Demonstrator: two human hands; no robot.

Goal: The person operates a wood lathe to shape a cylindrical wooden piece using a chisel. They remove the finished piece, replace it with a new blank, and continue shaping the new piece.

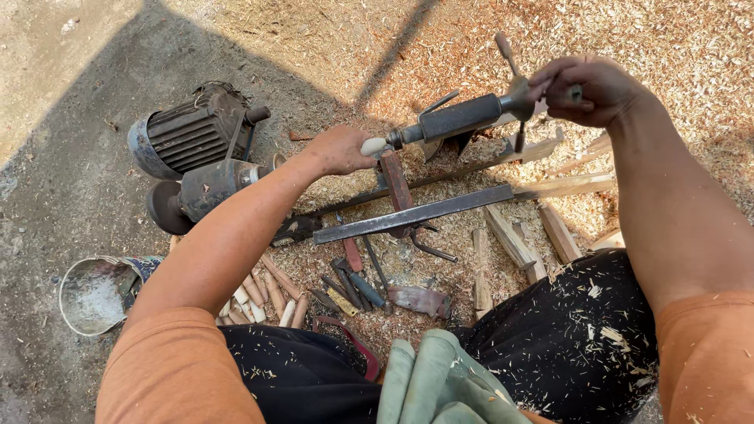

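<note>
A small pale wooden piece (372, 146), rounded and smooth, sits at the tip of a dark metal tailstock spindle (459, 118) on a low ground lathe, above the sawdust-covered ground (675, 39). The left hand (339, 150) reaches forward with the arm stretched out from an orange sleeve, its fingers curled together around the pale piece; how tightly they press cannot be told. The right hand (598, 88) is raised at the far end of the spindle, wrist bent, its fingers closed on the spoked handwheel (518, 86), whose thin metal handles stick out past the knuckles.

Below the spindle a flat, dull steel bar (416, 213) lies slantwise as a rest, crossed by a rust-red upright bracket (397, 184). Rough split wood blocks (514, 243) lie half buried in pale shavings by the right knee. Worn chisels and gouges (352, 286) with dark blades lie near the left knee, beside a cluster of short turned wooden pegs (263, 297). Farther left, on bare grey earth, stand a ribbed, grimy electric motor (192, 129) and a dented metal tin (98, 294). Folded grey-green cloth gloves (440, 385) rest on the lap.
</note>
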